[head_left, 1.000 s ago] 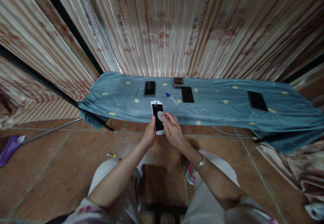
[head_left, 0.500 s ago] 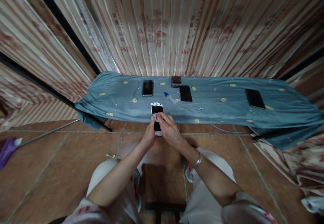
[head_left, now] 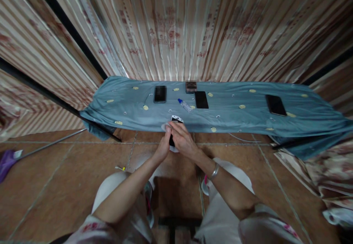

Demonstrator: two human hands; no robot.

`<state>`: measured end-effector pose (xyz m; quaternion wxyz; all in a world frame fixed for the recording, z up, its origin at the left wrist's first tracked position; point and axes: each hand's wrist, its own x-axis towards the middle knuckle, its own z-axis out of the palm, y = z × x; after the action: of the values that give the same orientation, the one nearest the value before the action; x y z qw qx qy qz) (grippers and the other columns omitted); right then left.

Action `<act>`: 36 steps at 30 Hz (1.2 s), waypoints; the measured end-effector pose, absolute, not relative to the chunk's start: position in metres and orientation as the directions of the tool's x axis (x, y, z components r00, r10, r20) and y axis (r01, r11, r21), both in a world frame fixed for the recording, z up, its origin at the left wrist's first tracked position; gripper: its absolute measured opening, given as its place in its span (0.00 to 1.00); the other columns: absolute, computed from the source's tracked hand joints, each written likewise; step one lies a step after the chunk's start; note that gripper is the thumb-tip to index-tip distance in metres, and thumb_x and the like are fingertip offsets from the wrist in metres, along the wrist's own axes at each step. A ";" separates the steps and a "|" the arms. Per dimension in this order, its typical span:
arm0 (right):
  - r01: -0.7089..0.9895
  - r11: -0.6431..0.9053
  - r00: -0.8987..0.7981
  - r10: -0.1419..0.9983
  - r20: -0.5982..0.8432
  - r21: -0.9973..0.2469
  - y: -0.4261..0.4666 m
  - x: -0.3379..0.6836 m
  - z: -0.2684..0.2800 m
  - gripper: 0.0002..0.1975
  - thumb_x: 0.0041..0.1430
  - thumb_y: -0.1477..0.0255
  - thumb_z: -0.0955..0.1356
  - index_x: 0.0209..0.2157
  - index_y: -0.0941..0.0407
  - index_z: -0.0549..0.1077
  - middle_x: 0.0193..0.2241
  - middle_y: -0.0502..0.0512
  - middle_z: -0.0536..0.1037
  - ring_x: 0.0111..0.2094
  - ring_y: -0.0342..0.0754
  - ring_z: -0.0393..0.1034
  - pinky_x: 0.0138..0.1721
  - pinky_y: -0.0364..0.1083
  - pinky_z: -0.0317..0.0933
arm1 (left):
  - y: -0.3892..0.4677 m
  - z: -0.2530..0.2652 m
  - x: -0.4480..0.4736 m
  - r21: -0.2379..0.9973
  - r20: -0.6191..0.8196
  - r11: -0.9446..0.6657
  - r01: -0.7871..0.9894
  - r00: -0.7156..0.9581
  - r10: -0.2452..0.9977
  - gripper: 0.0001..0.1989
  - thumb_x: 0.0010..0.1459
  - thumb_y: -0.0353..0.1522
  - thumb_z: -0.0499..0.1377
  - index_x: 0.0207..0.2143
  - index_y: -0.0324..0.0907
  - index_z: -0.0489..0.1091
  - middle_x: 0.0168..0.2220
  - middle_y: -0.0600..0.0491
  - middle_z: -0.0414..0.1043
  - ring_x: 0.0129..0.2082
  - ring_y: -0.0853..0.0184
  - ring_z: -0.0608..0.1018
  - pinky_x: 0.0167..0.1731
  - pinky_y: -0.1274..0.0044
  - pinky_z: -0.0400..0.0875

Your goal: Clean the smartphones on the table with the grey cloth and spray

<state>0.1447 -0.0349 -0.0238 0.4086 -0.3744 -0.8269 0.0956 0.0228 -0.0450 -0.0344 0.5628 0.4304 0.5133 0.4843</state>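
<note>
Near the front edge of the blue cloth, a white smartphone [head_left: 171,141] with a dark screen is held in my left hand [head_left: 163,145], its fingers closed along the phone's left side. My right hand [head_left: 184,140] is closed on a small whitish wipe [head_left: 166,127], which lies at the phone's left edge. Its fingers cover much of the screen. Just beyond them, a clear marker-like tube with a blue cap [head_left: 185,105] lies on the cloth. A black phone [head_left: 202,100] rests to its right.
The narrow table is draped in blue cloth [head_left: 132,102]. On it are another dark phone [head_left: 160,94], a small brown box-like item [head_left: 191,86] and a black phone [head_left: 276,105] at the right. Striped curtains [head_left: 176,34] hang behind. A dark pole [head_left: 41,92] stands at left.
The phone has tilted and turned slightly to the right. My right hand has brought the wipe from the middle of the screen to the phone's left edge.
</note>
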 end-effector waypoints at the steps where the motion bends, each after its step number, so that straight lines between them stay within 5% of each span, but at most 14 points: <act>1: 0.551 0.697 -0.384 0.700 0.602 -0.459 -0.034 0.146 -0.024 0.23 0.66 0.78 0.56 0.57 0.58 0.70 0.56 0.63 0.71 0.57 0.54 0.62 0.59 0.57 0.62 | -0.047 -0.031 0.022 0.984 -0.173 0.173 -0.050 0.010 0.985 0.31 0.60 0.52 0.50 0.55 0.40 0.70 0.54 0.46 0.74 0.62 0.58 0.67 0.60 0.70 0.62; 4: 0.597 0.662 -0.357 0.725 0.589 -0.453 -0.025 0.152 -0.022 0.22 0.66 0.78 0.55 0.56 0.57 0.71 0.56 0.62 0.71 0.57 0.55 0.62 0.59 0.58 0.61 | -0.056 -0.016 0.020 0.959 -0.281 0.273 0.070 0.151 0.948 0.37 0.58 0.57 0.45 0.43 0.34 0.77 0.36 0.41 0.81 0.41 0.53 0.82 0.42 0.69 0.75; 8: 0.631 0.618 -0.317 0.757 0.571 -0.469 -0.015 0.160 -0.018 0.24 0.65 0.79 0.55 0.57 0.57 0.70 0.56 0.61 0.72 0.57 0.54 0.62 0.59 0.58 0.61 | -0.066 0.001 0.022 0.942 -0.336 0.327 0.078 0.275 0.901 0.41 0.55 0.61 0.43 0.32 0.33 0.77 0.25 0.43 0.79 0.23 0.58 0.80 0.29 0.70 0.76; 19: 0.641 0.605 -0.288 0.760 0.582 -0.472 -0.011 0.159 -0.019 0.26 0.65 0.79 0.55 0.61 0.55 0.65 0.57 0.60 0.71 0.58 0.55 0.62 0.59 0.60 0.60 | -0.067 -0.001 0.017 0.944 -0.283 0.315 -0.095 0.252 0.925 0.38 0.56 0.59 0.46 0.28 0.34 0.77 0.25 0.40 0.79 0.22 0.57 0.80 0.28 0.69 0.75; 26: 0.598 0.568 -0.196 0.787 0.584 -0.565 -0.007 0.161 -0.022 0.23 0.65 0.76 0.56 0.57 0.57 0.70 0.55 0.61 0.73 0.57 0.53 0.65 0.59 0.59 0.58 | -0.066 -0.002 0.007 0.924 -0.264 0.312 -0.220 0.220 0.939 0.40 0.51 0.62 0.48 0.33 0.34 0.75 0.24 0.42 0.78 0.19 0.58 0.79 0.24 0.70 0.74; 32: 0.171 0.308 0.026 0.948 0.317 -0.936 -0.003 0.149 -0.020 0.17 0.59 0.67 0.64 0.47 0.54 0.77 0.44 0.54 0.81 0.49 0.52 0.72 0.54 0.54 0.63 | -0.068 -0.003 -0.002 0.913 -0.254 0.316 -0.258 0.247 0.935 0.42 0.52 0.63 0.46 0.37 0.33 0.74 0.26 0.42 0.79 0.20 0.58 0.80 0.24 0.71 0.74; 36: -0.256 0.048 0.029 0.999 0.042 -0.965 -0.002 0.136 -0.013 0.14 0.49 0.65 0.70 0.38 0.53 0.78 0.34 0.49 0.81 0.38 0.47 0.74 0.43 0.46 0.66 | -0.068 -0.002 -0.007 0.883 -0.281 0.356 -0.305 0.263 0.923 0.43 0.52 0.63 0.46 0.42 0.32 0.72 0.26 0.42 0.79 0.20 0.58 0.80 0.23 0.70 0.74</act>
<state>0.1363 -0.0023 -0.0134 0.5776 -0.4253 -0.4364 0.5432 -0.0074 -0.0683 -0.0015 0.7062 0.3645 0.4235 0.4348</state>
